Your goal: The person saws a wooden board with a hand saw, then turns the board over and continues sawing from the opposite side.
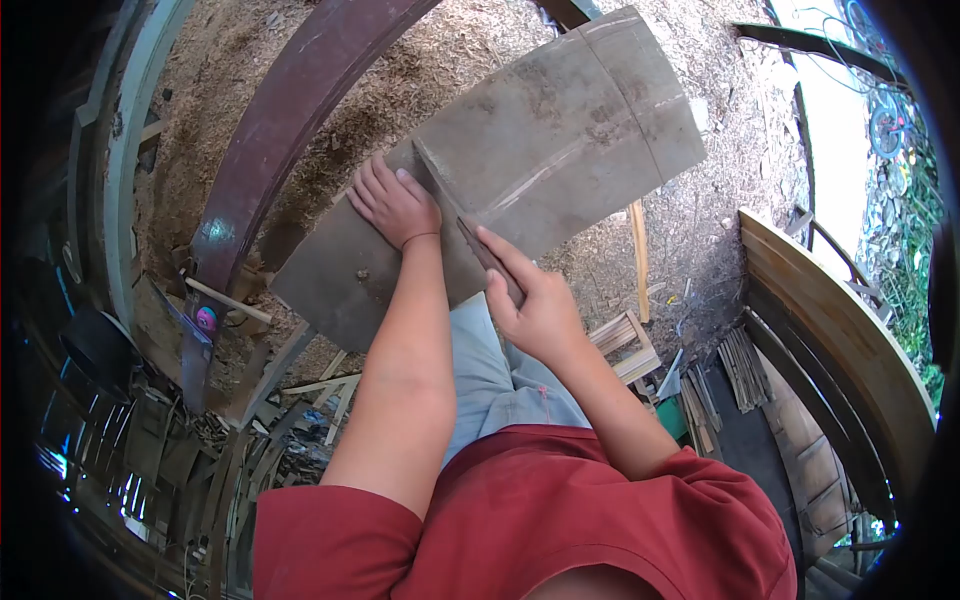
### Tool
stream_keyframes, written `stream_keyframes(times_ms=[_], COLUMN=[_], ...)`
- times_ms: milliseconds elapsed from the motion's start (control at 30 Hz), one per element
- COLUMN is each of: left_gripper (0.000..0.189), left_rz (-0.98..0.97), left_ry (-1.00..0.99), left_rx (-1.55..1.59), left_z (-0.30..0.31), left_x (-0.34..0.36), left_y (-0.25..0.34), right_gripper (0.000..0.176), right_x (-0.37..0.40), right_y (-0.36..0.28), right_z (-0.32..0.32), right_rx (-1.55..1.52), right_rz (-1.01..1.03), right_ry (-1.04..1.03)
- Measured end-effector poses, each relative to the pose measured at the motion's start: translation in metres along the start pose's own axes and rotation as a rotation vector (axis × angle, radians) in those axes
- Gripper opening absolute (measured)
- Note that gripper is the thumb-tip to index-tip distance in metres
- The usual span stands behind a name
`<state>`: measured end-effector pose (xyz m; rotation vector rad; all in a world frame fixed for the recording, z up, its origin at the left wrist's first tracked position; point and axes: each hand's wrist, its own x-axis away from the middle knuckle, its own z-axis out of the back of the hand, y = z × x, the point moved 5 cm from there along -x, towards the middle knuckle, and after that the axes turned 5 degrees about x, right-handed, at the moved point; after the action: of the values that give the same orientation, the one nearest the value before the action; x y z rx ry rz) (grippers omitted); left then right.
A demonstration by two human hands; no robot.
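A large grey-brown wooden board (560, 130) lies slanted in front of me, with a dark line across its far right end and a pale scuffed streak along its middle. My left hand (395, 203) rests flat on the board, fingers stretched out, holding nothing. Closed around the brown handle of what looks like a handsaw (470, 235) is my right hand (535, 310), at the board's near edge. The tool's thin blade runs up and left across the board, just right of my left hand. Seen almost edge-on, its teeth cannot be made out.
A curved dark red beam (290, 110) rises at the left, with a hammer-like tool with a pale handle (228, 300) near its foot. Wood shavings (410, 80) cover the ground. A small wooden frame (625, 345) and stacked slats (745, 370) lie at right, beside a long curved plank (840, 320).
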<state>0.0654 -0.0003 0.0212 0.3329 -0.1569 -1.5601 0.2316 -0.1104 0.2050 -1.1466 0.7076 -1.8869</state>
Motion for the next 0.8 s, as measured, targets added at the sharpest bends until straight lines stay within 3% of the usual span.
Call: stream_keyframes(times_ms=[67,167,267,333,433,633,800], left_gripper=[0.05,0.05,0.05,0.05,0.05,0.05,0.05], left_rz=[0.029,0.046,0.017,0.018,0.021,0.028,0.031], left_ry=[-0.054,-0.071,-0.004,-0.008,-0.039,-0.038,-0.044], left_rx=[0.015,0.01,0.012,0.015,0.022,0.031,0.043], left_z=[-0.001,-0.005,0.003,0.005,0.004,0.0,0.005], left_x=[0.0,-0.002,0.0,-0.002,-0.003,-0.005,-0.004], left_y=[-0.002,-0.006,0.0,0.004,0.0,-0.001,0.002], right_gripper=[0.052,0.052,0.051,0.05,0.051,0.053,0.051], right_x=[-0.024,-0.066,-0.044,-0.007,0.001,-0.07,-0.006], right_y=[0.001,0.011,0.007,-0.004,0.007,0.003,0.002], right_z=[-0.02,-0.046,-0.033,-0.013,-0.007,-0.047,-0.01], right_rx=[0.011,0.091,0.076,0.037,-0.019,0.042,-0.002], right_rz=[0.083,-0.04,-0.143,0.08,-0.002,-0.053,-0.025], right_ry=[0.069,-0.029,-0.094,0.098,0.052,0.025,0.038])
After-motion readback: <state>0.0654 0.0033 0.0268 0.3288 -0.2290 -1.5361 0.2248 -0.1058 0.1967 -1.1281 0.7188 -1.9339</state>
